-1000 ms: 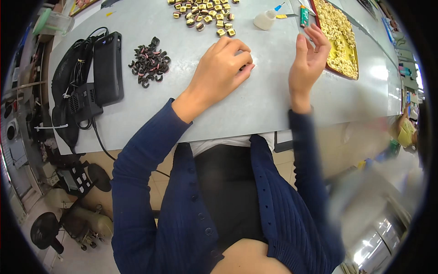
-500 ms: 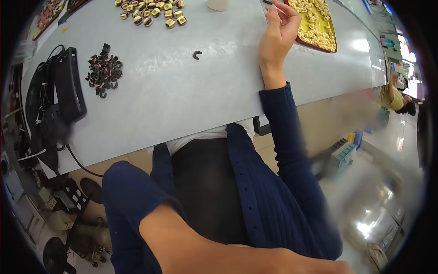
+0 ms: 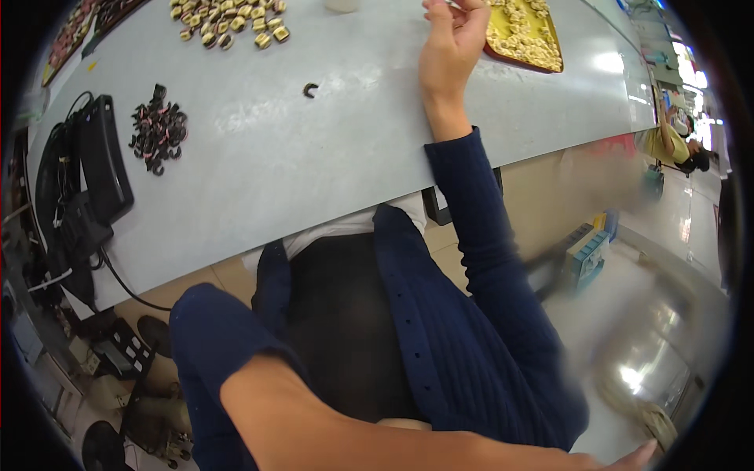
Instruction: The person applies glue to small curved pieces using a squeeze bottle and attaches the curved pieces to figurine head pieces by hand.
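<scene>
My right hand (image 3: 454,43) is raised over the far side of the table, beside a red-rimmed yellow tray (image 3: 550,35) of small pale pieces. Its fingers are curled together with the thumb, and the upper edge cuts off the tips; what they pinch, if anything, does not show. Bare and close to the camera, my left forearm crosses the bottom of the view toward the right. Only a bit of my left hand (image 3: 635,455) shows at the lower edge, its fingers hidden. One small black curved piece (image 3: 311,90) lies alone mid-table.
On the grey table (image 3: 236,173) sit a heap of black-and-pink curved pieces (image 3: 159,129) and many cream-and-dark blocks (image 3: 236,20). A black device (image 3: 110,157) with cables stands at the left. A white cup (image 3: 342,5) is at the back. Another person (image 3: 674,145) is far right.
The view has shifted slightly, so the table things appear further left and up. My left hand's tip has come into view at the lower right. My right hand stays by the tray.
</scene>
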Demonstrator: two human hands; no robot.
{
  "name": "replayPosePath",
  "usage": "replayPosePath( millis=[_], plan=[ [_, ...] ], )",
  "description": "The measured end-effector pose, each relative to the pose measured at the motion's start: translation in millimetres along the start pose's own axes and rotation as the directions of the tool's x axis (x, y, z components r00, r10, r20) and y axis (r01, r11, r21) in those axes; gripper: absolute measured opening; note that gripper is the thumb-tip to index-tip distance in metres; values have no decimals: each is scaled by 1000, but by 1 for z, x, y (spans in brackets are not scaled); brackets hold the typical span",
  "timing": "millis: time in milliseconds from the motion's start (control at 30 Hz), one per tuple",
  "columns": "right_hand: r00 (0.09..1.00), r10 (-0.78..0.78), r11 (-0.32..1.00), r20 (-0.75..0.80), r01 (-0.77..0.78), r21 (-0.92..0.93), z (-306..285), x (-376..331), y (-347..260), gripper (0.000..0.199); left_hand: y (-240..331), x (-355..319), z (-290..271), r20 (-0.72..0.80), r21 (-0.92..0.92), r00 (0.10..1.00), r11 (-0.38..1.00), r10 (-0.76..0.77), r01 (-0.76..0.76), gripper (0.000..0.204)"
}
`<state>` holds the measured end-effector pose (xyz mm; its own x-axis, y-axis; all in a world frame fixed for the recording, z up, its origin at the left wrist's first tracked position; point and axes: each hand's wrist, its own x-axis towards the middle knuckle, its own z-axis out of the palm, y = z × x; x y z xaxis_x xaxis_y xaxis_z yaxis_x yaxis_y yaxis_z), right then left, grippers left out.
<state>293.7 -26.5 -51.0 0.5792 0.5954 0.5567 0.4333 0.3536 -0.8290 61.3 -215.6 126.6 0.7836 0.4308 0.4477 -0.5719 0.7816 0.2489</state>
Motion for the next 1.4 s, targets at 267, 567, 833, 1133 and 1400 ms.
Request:
replayPosePath(
  millis=[267,567,833,1133,1400],
  plan=[
    [990,110,993,85,-107,-41,-8,0,-12,20,5,-8,5,-26,-136,998,989,-63,59,56],
    [999,42,998,17,-43,38,0,-1,-6,25,-6,6,9,-134,-229,987,972,-93,61,55],
    [999,28,1000,33,-27,-8,2,1,3,24,-45,2,60,-321,-251,940,967,-118,36,54],
    [991,99,987,93,-110,121,2,-3,-5,23,-66,5,72,-464,-299,879,954,-114,-34,53],
    [986,90,995,144,-94,21,-7,-2,-9,21,45,-4,21,-486,-368,854,930,-187,-5,52]
  ],
)
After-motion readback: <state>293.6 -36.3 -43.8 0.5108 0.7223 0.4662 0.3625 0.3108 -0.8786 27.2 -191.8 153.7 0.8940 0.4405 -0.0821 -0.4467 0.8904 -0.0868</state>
